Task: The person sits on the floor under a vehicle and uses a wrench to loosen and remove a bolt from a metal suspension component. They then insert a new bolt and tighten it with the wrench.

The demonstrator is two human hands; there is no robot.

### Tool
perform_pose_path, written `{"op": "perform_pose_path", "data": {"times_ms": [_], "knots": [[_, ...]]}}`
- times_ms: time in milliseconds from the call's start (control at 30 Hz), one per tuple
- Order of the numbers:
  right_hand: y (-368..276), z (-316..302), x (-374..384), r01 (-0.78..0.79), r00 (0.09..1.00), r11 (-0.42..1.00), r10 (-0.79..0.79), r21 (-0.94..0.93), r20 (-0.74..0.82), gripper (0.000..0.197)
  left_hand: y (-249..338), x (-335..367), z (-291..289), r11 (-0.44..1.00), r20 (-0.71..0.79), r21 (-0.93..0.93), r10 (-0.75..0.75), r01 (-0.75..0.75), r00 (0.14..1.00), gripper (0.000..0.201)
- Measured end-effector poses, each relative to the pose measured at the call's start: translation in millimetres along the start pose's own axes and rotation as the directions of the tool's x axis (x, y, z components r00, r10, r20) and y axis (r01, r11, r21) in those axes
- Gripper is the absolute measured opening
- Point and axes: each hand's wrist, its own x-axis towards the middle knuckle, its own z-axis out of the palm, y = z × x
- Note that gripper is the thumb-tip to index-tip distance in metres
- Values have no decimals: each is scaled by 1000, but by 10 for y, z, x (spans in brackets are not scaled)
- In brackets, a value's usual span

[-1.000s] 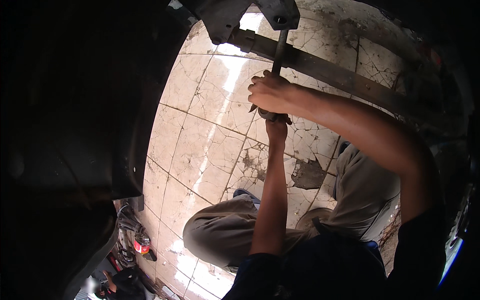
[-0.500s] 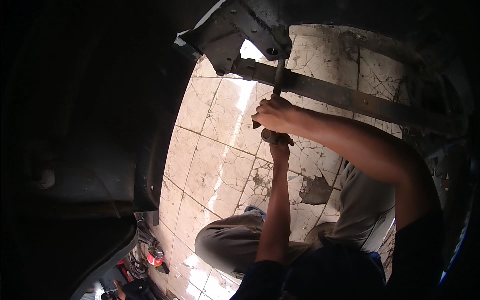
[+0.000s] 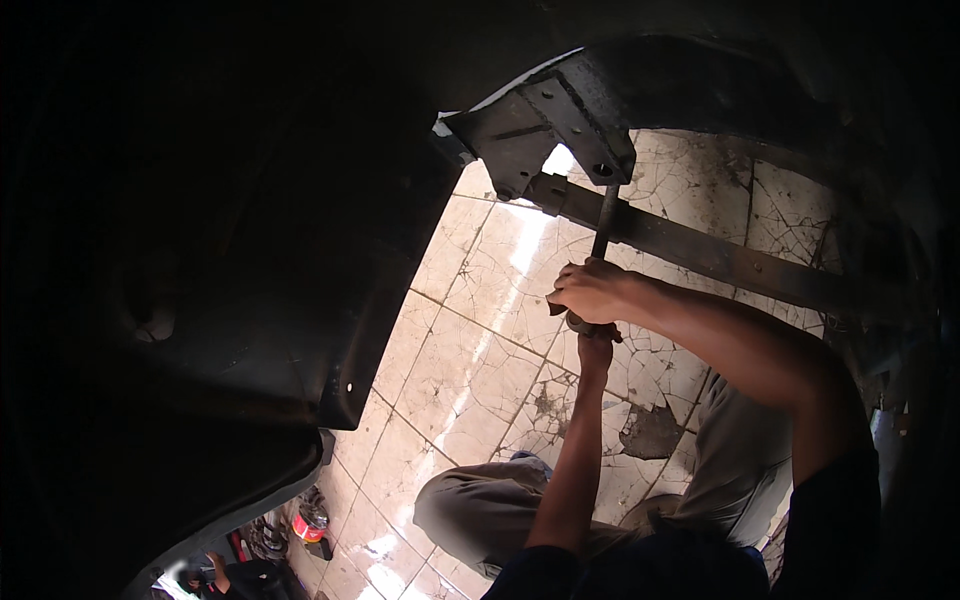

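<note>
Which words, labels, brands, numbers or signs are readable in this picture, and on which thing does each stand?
No text can be read.
Red label on the bottle, lower left: too small and blurred.
Bracket, long bar, rod: no readable marking.

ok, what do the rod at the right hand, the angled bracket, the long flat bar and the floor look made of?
Rod: likely steel; dark, matte.
Bracket: probably black-painted steel plate; crisp edges, round holes.
Flat bar: likely steel; dull, with a brownish, rust-like patch.
Floor: probably ceramic tile; pale, straight joints, web-like cracks.
</note>
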Motion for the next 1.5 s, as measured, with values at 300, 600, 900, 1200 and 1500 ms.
{"op": "perform_pose_path", "data": {"times_ms": [300,600,900,1200,1500], "knots": [[17,16,-47,-125,990,992,126,12,-66,23,76,38,2,998,58,-26,-54,56,997,18],[26,-92,-69,-149,989,986,148,69,12,39,-56,96,98,987,-19,-104,123,-125,992,9],[58,-70,-112,-169,985,986,169,16,-17,32,174,21,110,993,16,39,-115,114,993,9],[-105,-215,-81,-201,969,978,207,-53,137,38,69,45,72,993,31,4,-116,116,993,10],[-71,-313,-118,-270,950,963,265,10,166,40,171,40,109,995,8,48,-90,90,996,20]]}}
